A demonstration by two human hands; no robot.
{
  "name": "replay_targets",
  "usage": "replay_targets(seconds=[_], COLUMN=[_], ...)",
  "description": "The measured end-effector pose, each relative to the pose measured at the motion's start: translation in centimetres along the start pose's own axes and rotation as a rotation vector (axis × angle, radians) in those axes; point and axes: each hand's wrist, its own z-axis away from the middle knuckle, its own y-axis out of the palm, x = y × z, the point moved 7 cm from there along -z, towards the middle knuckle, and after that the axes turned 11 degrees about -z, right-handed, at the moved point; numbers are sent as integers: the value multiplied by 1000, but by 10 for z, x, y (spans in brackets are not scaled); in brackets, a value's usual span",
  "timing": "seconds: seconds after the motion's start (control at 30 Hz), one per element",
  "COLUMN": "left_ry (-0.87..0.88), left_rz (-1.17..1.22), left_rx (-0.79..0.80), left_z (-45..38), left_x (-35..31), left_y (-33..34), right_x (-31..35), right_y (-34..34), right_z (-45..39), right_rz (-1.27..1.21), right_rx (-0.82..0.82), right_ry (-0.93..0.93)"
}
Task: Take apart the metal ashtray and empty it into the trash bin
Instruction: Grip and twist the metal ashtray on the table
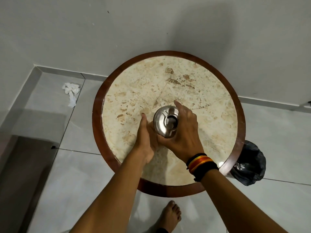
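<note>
While both hands close around it, the metal ashtray (166,121) sits on the round table (193,84), a bit toward the person's side of centre. Right hand (182,133) wraps the right side of the ashtray: fingers curled against its wall, index finger stretched past the far rim, tip on or just above the stone, can't tell which. Left hand (146,137) cups the left and near side, thumb pointing away along the tabletop, palm against the body; its fingers are tucked under the ashtray and hidden, so their exact spread isn't visible. Both hands are clamped on the ashtray. Lid is still seated, domed, with a centre knob and recess showing.

Right wrist carries a stack of thread bands (201,163), black, red and yellow.

Tabletop: beige marble with brown patches and hairline cracks running out from the middle, set in a dark reddish wooden rim. Glossy, small light glare near the right edge.

Trash bin (250,163) with a black liner stands on the floor just beside the table's right edge, partly hidden under the rim; something white inside.

Floor: large pale glossy tiles, thin dark grout lines. Crumpled white tissue (71,91) lies near the left wall. Walls plain white with a tiled skirting. One bare foot (170,216) on the floor below the table.
</note>
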Motion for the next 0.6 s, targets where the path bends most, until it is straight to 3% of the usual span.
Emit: replay_targets(seconds=[0.1, 0.17, 0.23, 0.37, 0.5, 0.6], left_ry=[138, 357, 582, 825, 873, 884], left_rz=[-182, -512, -885, -1348, -1648, -1719], left_rx=[-162, -405, -546, -468, -482, -502], left_z=[-6, 1, 9, -8, -22, -22], left_x=[-6, -16, -21, -3, 21, 25], left_y=[-14, -31, -38, -31, -32, -32], right_x=[-8, -18, -31, -53, -65, -66], right_y=[-2, 0, 5, 17, 26, 23], right_z=[-5, -10, -13, -18, -16, -16], right_rz=[28, 66, 105, 156, 137, 75], right_rx=[-4, -15, -10, 0, 37, 11], right_ry=[35, 69, 110, 164, 179, 134])
